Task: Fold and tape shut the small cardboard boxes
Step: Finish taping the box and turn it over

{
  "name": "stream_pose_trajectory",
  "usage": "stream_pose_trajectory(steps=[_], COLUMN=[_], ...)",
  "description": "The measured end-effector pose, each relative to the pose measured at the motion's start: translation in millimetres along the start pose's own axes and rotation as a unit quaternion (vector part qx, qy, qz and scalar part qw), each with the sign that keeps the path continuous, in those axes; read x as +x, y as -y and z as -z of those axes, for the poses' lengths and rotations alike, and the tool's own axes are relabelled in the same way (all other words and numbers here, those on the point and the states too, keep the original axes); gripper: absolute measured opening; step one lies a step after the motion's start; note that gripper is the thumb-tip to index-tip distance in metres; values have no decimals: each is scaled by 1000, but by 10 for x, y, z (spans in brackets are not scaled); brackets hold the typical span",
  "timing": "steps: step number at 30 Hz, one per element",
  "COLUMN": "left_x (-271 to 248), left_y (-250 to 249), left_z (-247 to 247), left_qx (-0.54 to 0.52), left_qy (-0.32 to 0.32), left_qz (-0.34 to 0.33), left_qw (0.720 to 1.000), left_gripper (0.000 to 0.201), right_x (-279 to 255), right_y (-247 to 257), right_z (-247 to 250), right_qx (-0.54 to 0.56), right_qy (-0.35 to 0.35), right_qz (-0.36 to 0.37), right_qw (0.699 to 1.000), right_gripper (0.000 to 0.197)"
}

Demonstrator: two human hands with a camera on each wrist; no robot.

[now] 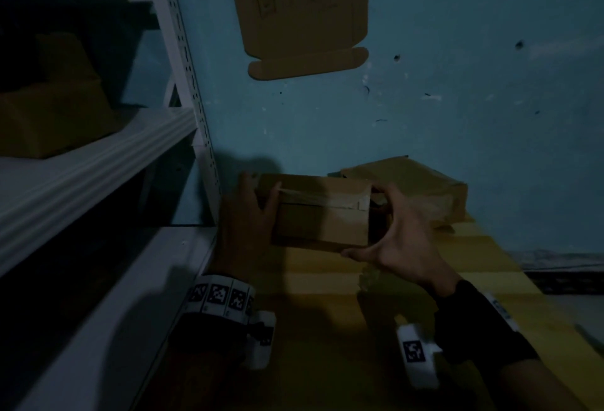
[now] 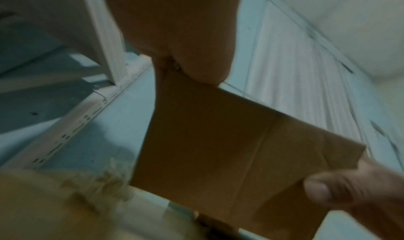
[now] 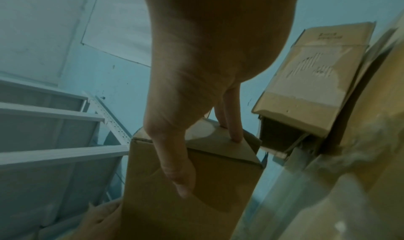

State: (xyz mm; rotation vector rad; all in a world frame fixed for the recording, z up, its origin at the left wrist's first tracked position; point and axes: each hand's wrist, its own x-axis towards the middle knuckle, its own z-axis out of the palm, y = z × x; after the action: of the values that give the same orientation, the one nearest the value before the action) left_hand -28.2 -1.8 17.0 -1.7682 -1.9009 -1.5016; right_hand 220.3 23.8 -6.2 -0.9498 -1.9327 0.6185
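A small brown cardboard box [image 1: 322,214] is held lengthwise between both hands above the yellow work surface [image 1: 474,257]. A strip of clear tape [image 1: 313,199] runs along its upper face. My left hand [image 1: 258,204] grips the box's left end, fingers curled over the top. My right hand [image 1: 382,224] pinches the right end, with the thumb [image 1: 354,252] under the lower edge. In the right wrist view two fingers [image 3: 234,131] press on the folded end flap of the box [image 3: 196,192]. The left wrist view shows the box's plain underside [image 2: 229,148].
A white metal shelf rack [image 1: 98,165] stands at the left with brown boxes [image 1: 49,110] on it. A larger worn box [image 1: 421,188] lies against the blue wall behind the hands. A flat cardboard piece [image 1: 300,18] is taped to the wall above.
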Motion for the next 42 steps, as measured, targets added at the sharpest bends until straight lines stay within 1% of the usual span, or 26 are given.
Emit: stream_pose_trajectory(steps=[1, 3, 5, 8, 10, 13, 16, 19, 22, 25, 28, 31, 33, 35, 36, 37, 38, 40, 41, 42], left_x=[-12, -34, -41, -16, -12, -24, -37, -14, 12, 7, -29, -39, 2, 36, 34, 25, 16, 8, 18, 29], left_y=[-9, -20, -16, 34, 61, 103, 117, 159, 178, 176, 175, 183, 189, 178, 173, 173, 187, 201, 203, 202], left_z=[-32, -74, -92, -122, -114, -83, -84, -98, -77, -58, -65, -65, -33, 33, 66, 92, 100, 86, 78, 75], left_qx=[4, 26, 43, 40, 28, 15, -15, -50, -36, -22, -13, -26, -35, -81, -111, -149, -192, -285, -304, -307], left_qy=[4, -7, -12, 8, 21, 12, -25, -19, 6, 15, -5, -26, -11, 25, 48, 71, 92, 124, 134, 143], left_qz=[-1, -22, -31, -13, -18, -33, -15, 13, -2, -14, -24, -41, -58, -71, -66, -48, -15, 58, 75, 74], left_qw=[1000, 999, 999, 999, 999, 999, 999, 998, 999, 1000, 1000, 998, 998, 994, 990, 985, 977, 949, 940, 938], left_gripper=[34, 26, 24, 25, 22, 17, 18, 13, 16, 17, 20, 22, 23, 16, 14, 16, 18, 22, 25, 26], right_x=[5, 16, 20, 28, 33, 34, 38, 31, 8, 3, 4, 1, -12, -25, -30, -30, -28, -28, -30, -33], right_y=[-10, -32, -47, -64, -79, -74, -55, -43, -18, -5, 36, 38, 23, -6, -25, -42, -49, -42, -44, -43], right_z=[7, 12, 19, 25, 26, 16, 12, 22, 38, 57, 56, 54, 72, 113, 140, 164, 186, 217, 221, 220], right_qx=[-5, -14, -14, -12, -7, -6, -6, 15, -5, -12, -11, -8, 3, 16, 12, 8, 6, 14, 20, 25], right_qy=[-1, 0, 2, 6, 12, 18, 16, 20, 9, 11, 21, 20, 8, 4, 3, -1, -8, -21, -22, -18], right_qz=[4, 11, 11, 16, 19, 21, 21, 11, 15, 25, 25, 28, 12, -6, -11, -17, -27, -50, -57, -62], right_qw=[1000, 1000, 1000, 1000, 1000, 1000, 1000, 1000, 1000, 1000, 999, 999, 1000, 1000, 1000, 1000, 1000, 998, 998, 998], right_gripper=[107, 107, 108, 108, 108, 110, 109, 109, 107, 108, 108, 106, 104, 104, 105, 106, 107, 106, 106, 105])
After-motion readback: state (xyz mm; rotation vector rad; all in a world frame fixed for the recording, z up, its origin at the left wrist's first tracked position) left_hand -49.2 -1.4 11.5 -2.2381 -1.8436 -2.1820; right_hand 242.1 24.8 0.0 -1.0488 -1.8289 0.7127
